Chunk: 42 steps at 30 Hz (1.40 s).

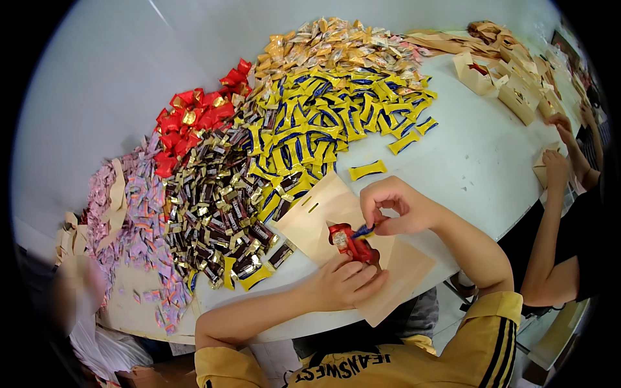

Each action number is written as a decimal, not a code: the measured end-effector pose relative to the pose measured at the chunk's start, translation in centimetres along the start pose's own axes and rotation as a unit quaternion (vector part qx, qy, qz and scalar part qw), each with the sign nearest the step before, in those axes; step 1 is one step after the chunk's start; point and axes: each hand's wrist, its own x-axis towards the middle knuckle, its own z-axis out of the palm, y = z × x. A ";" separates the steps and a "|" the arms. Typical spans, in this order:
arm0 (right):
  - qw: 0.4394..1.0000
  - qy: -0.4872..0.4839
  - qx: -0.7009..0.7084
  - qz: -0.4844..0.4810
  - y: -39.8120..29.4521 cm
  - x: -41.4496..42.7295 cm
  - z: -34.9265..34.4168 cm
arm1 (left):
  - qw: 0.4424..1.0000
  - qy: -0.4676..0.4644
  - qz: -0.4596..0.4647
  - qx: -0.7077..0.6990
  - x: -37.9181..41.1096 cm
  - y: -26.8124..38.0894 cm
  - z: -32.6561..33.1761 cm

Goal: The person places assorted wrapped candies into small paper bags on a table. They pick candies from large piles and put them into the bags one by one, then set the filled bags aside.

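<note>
A cream cardboard box [320, 199] sits in front of me with its slotted flap spread out. Inside it are red wrapped sweets [356, 247]. My left hand [347, 283] grips the near side of the box, its fingertips by the red wrappers. Over the opening, my right hand [400, 208] pinches a blue-and-yellow wrapped sweet [364, 232] between thumb and finger. One yellow-and-blue sweet [367, 170] lies on the table just beyond the box. Another cream card panel [405, 276] extends under the box toward the table edge.
Heaped on the white table [478, 160] are yellow-and-blue sweets [310, 131], brown-and-gold bars [218, 184], red packets [194, 116], orange-wrapped sweets [335, 48] and pink-purple sweets [145, 203]. Filled boxes [516, 99] stand at right, near a co-worker's hands [557, 165]. Another person [77, 291] is at left.
</note>
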 end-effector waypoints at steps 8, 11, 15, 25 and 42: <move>0.915 -0.128 -0.339 -0.178 -0.5 0.6 3.2 | 0.998 0.038 0.051 0.026 -1.6 0.1 0.7; 0.909 -0.195 -0.349 -0.115 0.0 0.4 2.8 | 0.997 0.058 0.044 0.027 -1.5 0.1 0.3; 0.934 -0.181 -0.287 -0.113 -0.4 0.8 2.7 | 0.985 0.158 0.015 -0.067 -0.6 0.0 0.1; 0.921 -0.103 -0.363 -0.095 -0.3 0.3 2.2 | 0.834 -0.184 -0.518 0.051 -2.1 -14.1 -10.3; 0.920 -0.030 -0.381 -0.090 2.5 -0.7 1.2 | 0.930 0.019 -0.353 0.103 0.9 -9.4 -10.2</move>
